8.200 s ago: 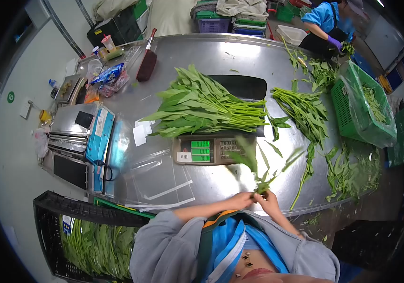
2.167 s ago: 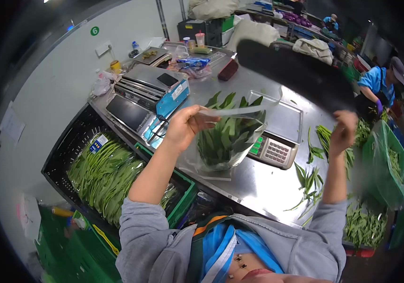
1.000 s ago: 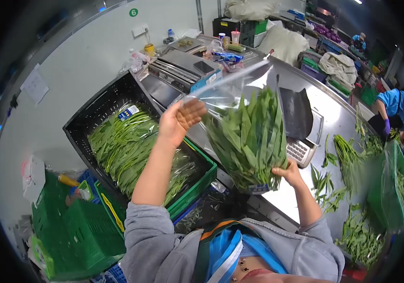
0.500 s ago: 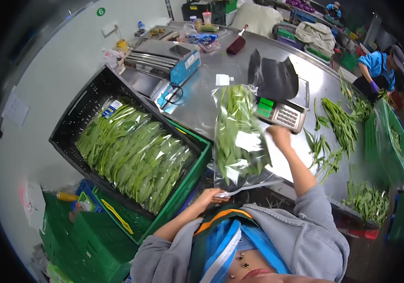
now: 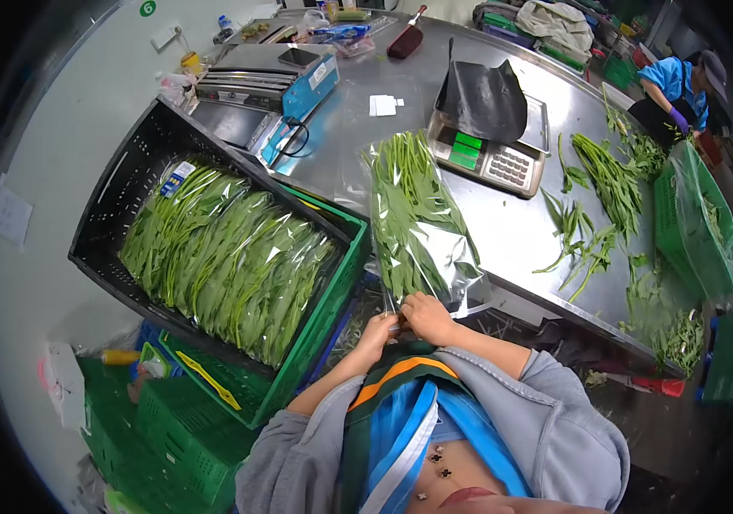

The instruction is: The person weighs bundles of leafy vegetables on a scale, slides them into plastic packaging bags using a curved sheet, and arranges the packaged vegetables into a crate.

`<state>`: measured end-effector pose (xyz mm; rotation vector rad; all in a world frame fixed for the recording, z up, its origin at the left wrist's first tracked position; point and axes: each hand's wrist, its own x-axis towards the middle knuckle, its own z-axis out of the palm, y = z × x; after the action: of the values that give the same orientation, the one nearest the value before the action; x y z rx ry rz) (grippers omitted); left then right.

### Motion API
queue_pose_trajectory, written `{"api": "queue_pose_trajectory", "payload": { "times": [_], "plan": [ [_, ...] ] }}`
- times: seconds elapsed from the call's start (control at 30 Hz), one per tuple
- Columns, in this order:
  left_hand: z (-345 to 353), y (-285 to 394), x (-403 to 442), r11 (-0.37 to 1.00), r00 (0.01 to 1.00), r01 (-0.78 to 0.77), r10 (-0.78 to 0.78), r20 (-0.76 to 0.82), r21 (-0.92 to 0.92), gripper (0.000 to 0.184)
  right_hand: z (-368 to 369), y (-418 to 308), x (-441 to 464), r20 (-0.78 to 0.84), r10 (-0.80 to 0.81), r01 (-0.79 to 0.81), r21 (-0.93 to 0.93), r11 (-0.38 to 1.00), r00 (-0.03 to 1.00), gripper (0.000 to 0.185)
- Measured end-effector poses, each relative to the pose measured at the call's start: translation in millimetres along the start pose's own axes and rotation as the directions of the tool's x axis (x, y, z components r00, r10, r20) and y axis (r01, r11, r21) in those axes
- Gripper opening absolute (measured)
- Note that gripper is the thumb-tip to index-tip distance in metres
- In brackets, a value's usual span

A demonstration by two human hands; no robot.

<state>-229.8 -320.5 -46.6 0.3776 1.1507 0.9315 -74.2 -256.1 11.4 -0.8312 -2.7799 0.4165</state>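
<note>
A clear plastic bag of long-stemmed leafy greens [image 5: 414, 214] lies on the steel table's near edge, stems pointing away from me. At its near end my left hand [image 5: 377, 336] has its fingers closed on the plastic edge. My right hand [image 5: 428, 319] is right beside it, its fingers bent and pinching the same edge. The fingertips are partly hidden, and they nearly touch each other. To the left, a black crate [image 5: 103, 206] holds several similar bagged greens [image 5: 221, 257]. Beyond the bag stands a digital scale [image 5: 503, 167] with a black sheet-like tray [image 5: 485, 101] on it.
Loose greens [image 5: 610, 184] are spread on the table's right side, near a plastic-lined green basket [image 5: 670, 206]. A blue-sided machine [image 5: 308, 90] carries a phone [image 5: 298, 56]. White labels [image 5: 384, 104] lie behind the bag. Green crates [image 5: 187, 437] stand below left. A co-worker [image 5: 675, 90] works at far right.
My right hand has moved from beside the scale down to the bag's near edge, next to my left hand. The raised plastic edge is now gathered between them. The view has shifted slightly.
</note>
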Motion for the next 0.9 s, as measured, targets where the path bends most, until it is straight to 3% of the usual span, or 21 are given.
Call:
{"api": "queue_pose_trajectory", "payload": {
  "times": [0.13, 0.23, 0.27, 0.3, 0.33, 0.37, 0.4, 0.43, 0.47, 0.53, 0.57, 0.6, 0.63, 0.67, 0.7, 0.77, 0.8, 0.83, 0.87, 0.9],
  "plan": [
    [14.8, 1.3, -7.7, 0.999, 1.0, 0.0, 0.0, 0.003, -0.038, 0.015, -16.1, -5.1, -3.0, 0.062, -0.08, 0.085, -0.082, 0.993, 0.995, 0.011],
    [22.7, -1.3, -3.2, 0.992, 0.991, -0.123, 0.122, -0.053, -0.013, 0.016, -24.0, 2.5, -8.3, 0.002, -0.2, 0.2, -0.049, 0.979, 0.98, 0.012],
    [18.7, -4.2, 5.7, 0.971, 0.966, -0.238, 0.24, -0.096, 0.035, 0.017, -20.6, 6.2, -15.8, -0.044, -0.269, 0.269, 0.004, 0.963, 0.962, 0.012],
    [14.6, -3.3, 12.0, 0.934, 0.924, -0.347, 0.357, -0.136, 0.088, 0.018, -25.3, 4.6, -31.6, -0.01, -0.236, 0.237, 0.067, 0.969, 0.972, 0.012],
    [15.2, 13.8, 4.3, 0.914, 0.896, -0.359, 0.394, -0.204, 0.186, 0.022, -28.6, 3.1, -56.7, 0.023, -0.207, 0.202, 0.132, 0.97, 0.978, 0.013],
    [-3.6, 14.7, -2.0, 0.764, 0.862, -0.413, 0.504, -0.059, 0.495, 0.026, -21.3, 15.0, -101.3, 0.168, 0.044, -0.087, 0.258, 0.962, 0.985, 0.016],
    [-22.1, 10.9, -9.9, 0.759, 0.897, -0.395, 0.441, 0.037, 0.517, 0.026, -24.7, 27.8, -140.9, 0.435, 0.267, -0.347, 0.113, 0.931, 0.86, 0.019],
    [-37.8, 4.5, -17.8, 0.754, 0.92, -0.379, 0.37, 0.13, 0.536, 0.026, -13.5, 48.5, -188.8, 0.621, 0.487, -0.563, -0.088, 0.822, 0.615, 0.03],
    [-53.1, -1.5, -25.0, 0.755, 0.92, -0.379, 0.37, 0.129, 0.534, 0.026, -3.1, 70.4, -247.6, 0.748, 0.502, -0.523, -0.245, 0.817, 0.434, 0.045],
    [-77.1, -3.0, -30.8, 0.503, 0.876, -0.408, 0.45, 0.173, 0.762, 0.033, -21.9, 74.6, -229.0, 0.758, 0.492, -0.527, -0.234, 0.817, 0.428, 0.051],
    [-77.4, 13.6, -27.6, 0.26, 0.853, -0.298, 0.505, 0.134, 0.918, 0.051, -35.5, 74.3, -214.4, 0.774, 0.476, -0.534, -0.216, 0.818, 0.416, 0.057],
    [-65.6, 29.8, -20.2, 0.06, 0.723, -0.282, 0.669, 0.171, 0.958, 0.07, -43.1, 75.6, -207.2, 0.795, 0.457, -0.544, -0.196, 0.816, 0.399, 0.064],
    [-42.8, 54.9, -18.1, -0.092, 0.655, -0.272, 0.711, 0.254, 0.958, 0.077, -15.5, 99.5, -197.9, 0.215, 0.39, -0.372, -0.122, 0.92, 0.895, 0.065],
    [-31.0, 68.2, -9.0, -0.263, 0.638, -0.239, 0.683, 0.355, 0.935, 0.072, -46.5, 91.0, -149.9, -0.112, 0.353, -0.362, -0.083, 0.928, 0.929, 0.06],
    [-17.5, 78.8, -1.4, -0.377, 0.521, -0.296, 0.706, 0.479, 0.878, 0.057, -53.9, 95.7, -117.3, -0.212, 0.348, -0.363, -0.035, 0.931, 0.913, 0.055],
    [-15.4, 88.7, 23.3, -0.543, 0.443, -0.441, 0.561, 0.7, 0.714, 0.042, -55.4, 118.2, -73.1, -0.22, -0.024, -0.028, -0.232, 0.972, 0.975, 0.044],
    [-10.5, 92.8, 27.7, -0.53, 0.362, -0.526, 0.569, 0.738, 0.666, 0.03, -54.6, 127.0, -64.1, -0.226, -0.024, -0.03, -0.231, 0.972, 0.974, 0.044],
    [-10.5, 94.3, 28.9, -0.533, 0.362, -0.523, 0.568, 0.739, 0.665, 0.03, -54.5, 135.6, -56.4, -0.179, -0.13, 0.107, -0.128, 0.986, 0.975, 0.033],
    [-11.5, 93.4, 28.9, -0.43, 0.441, -0.559, 0.569, 0.693, 0.709, 0.027, -53.7, 142.4, -50.3, -0.141, -0.242, 0.242, -0.018, 0.97, 0.96, 0.023],
    [-13.9, 92.1, 31.4, -0.32, 0.521, -0.581, 0.56, 0.645, 0.748, 0.025, -50.4, 146.3, -47.1, -0.14, -0.245, 0.246, -0.016, 0.969, 0.959, 0.023]
  ]
}}
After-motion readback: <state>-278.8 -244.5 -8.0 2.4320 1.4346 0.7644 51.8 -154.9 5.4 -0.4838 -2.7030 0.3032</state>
